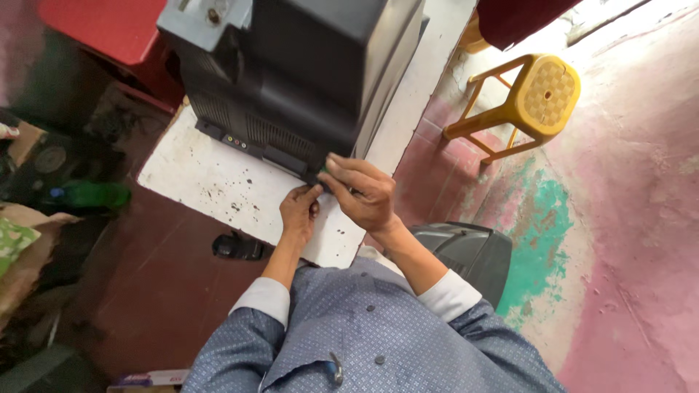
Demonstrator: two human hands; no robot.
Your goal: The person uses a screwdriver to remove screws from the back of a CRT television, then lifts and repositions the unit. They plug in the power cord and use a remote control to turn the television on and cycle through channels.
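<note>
Old black television set (291,73) upper centre of frame, back facing down-frame, standing on white paint-chipped desk (218,182). Both hands at its lower rear edge, centre frame. Right hand (364,193) curled, fingers pinched on small dark-green tool, mostly hidden, tip at casing. Left hand (300,211) just beside, fingers bent, touching same spot; what it holds cannot tell. Yellow plastic stool (535,98) upper right on pink floor. Grey casing (470,255) right of centre. Green bottle (91,195) at left.

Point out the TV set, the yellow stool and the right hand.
TV set (291,80): head view, on its dark rear casing.
Yellow stool (547,93): head view, on its patterned seat.
Right hand (364,193): head view, back of the hand.
</note>
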